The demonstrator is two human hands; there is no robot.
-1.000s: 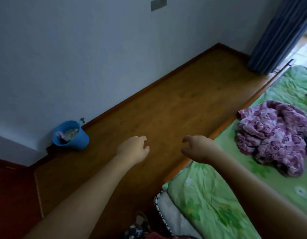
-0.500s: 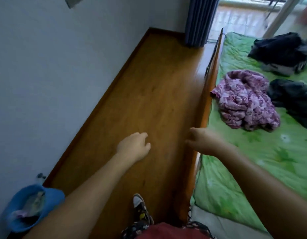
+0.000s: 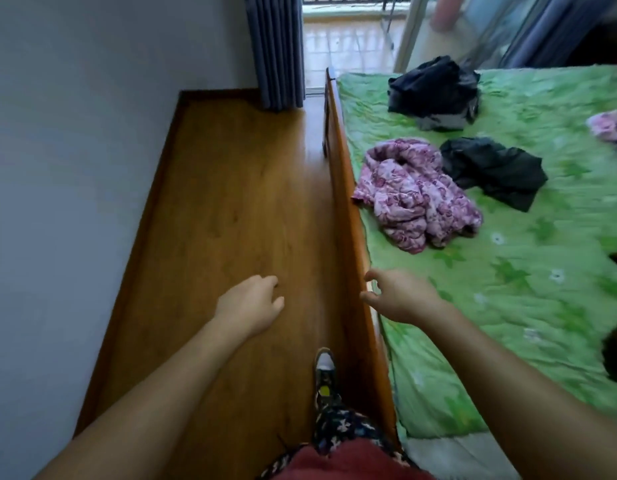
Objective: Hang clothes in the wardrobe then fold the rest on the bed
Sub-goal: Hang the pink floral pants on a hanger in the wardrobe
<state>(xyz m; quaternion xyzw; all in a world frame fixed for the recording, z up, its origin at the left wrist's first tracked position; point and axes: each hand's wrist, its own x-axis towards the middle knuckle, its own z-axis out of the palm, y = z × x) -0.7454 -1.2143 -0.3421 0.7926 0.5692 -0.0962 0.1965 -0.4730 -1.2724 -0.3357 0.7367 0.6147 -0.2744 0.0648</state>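
Note:
On the bed with a green sheet (image 3: 508,292) lies a crumpled purple floral garment (image 3: 414,192) near the left edge. A black garment (image 3: 494,171) lies just right of it, and a dark bundle (image 3: 435,88) sits farther back. Another pink piece (image 3: 611,128) shows at the right edge. My left hand (image 3: 248,306) hangs over the wooden floor with loosely curled fingers, holding nothing. Over the bed's wooden side rail (image 3: 348,216) is my right hand (image 3: 397,296), fingers apart and empty, well short of the purple garment. No wardrobe is in view.
A narrow wooden floor strip (image 3: 231,220) runs between the white wall (image 3: 75,168) and the bed. A grey-blue curtain (image 3: 276,46) hangs at the far end beside an open balcony door. My foot (image 3: 324,372) steps along the rail. Dark shapes sit at the bed's right edge.
The view has swung right along the bed; the blue bucket has left the frame and more garments have come into view. Both hands stay empty ahead of me.

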